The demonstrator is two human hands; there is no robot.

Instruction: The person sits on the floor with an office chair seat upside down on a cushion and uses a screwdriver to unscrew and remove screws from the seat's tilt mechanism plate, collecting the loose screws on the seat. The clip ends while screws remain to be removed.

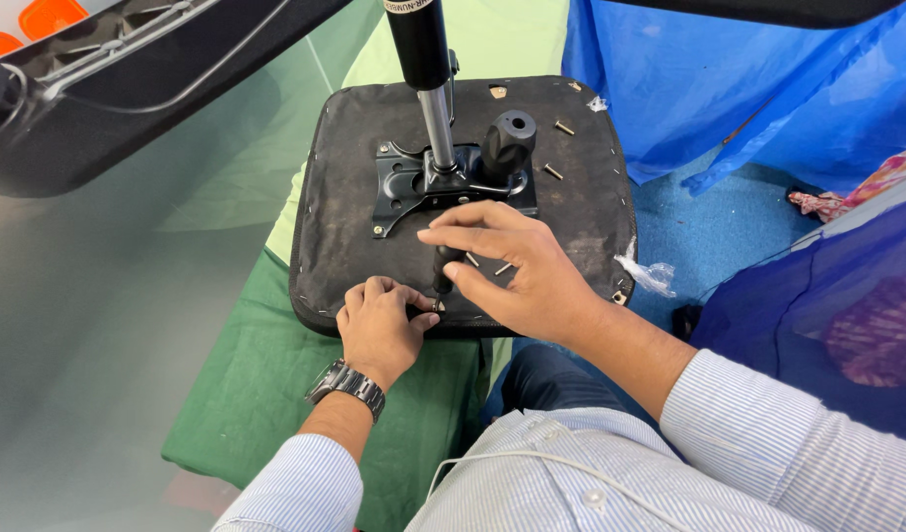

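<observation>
At the far left, up and well away from the left hand, a black plastic chair part [128,89] with wire rods lies over a pale green glass-like surface [108,325]. A dark green cloth [246,394] hangs below the left hand, under the near edge of the seat.

The left hand [379,330], a metal wristwatch [346,384] on its wrist, is curled into a loose fist on the near edge of the upturned black seat pad [344,187]; its thumb and forefinger are pressed together at a small screw [436,306] just to its right.

Directly right of that, the right hand [517,266] wraps around a black-handled screwdriver [443,268], fingers closed on the handle with the forefinger stretched out above; the tip stands upright on the screw, between the two hands.

Beyond the right hand's fingers sits the black metal mounting plate [408,187] with the chrome gas cylinder [435,123] rising from it and a black knob [509,138] beside it. Loose screws [553,171] lie on the pad up and right of the knuckles, two more just under the fingers.

Farther right, a scrap of clear plastic [648,274] sits at the pad's edge, then blue sheeting [768,89].
</observation>
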